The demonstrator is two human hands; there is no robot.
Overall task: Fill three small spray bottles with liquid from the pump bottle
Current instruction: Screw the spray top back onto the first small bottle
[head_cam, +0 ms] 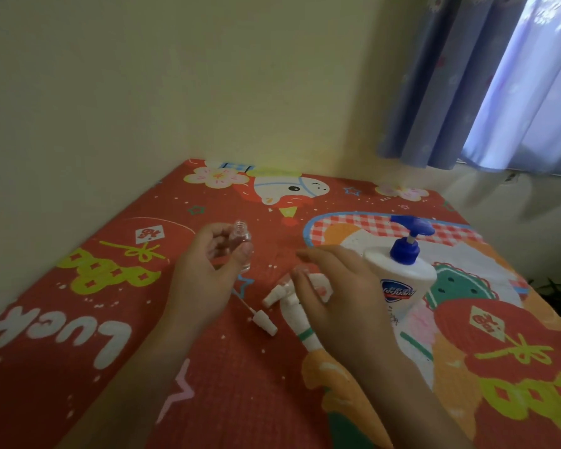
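My left hand [208,270] holds a small clear spray bottle [242,241] upright between thumb and fingers, its threaded neck uncapped. A white spray head with its thin dip tube [264,322] lies on the table below that hand. My right hand [334,290] hovers with fingers spread and relaxed over more small white spray bottles [282,294] lying on the cloth; it partly hides them. The white pump bottle [402,280] with a blue pump stands just right of my right hand.
A red cartoon-print cloth [127,319] covers the table, which sits against a cream wall on the left and back. A blue curtain [483,92] hangs at the back right. A dark plant [557,293] shows past the right table edge.
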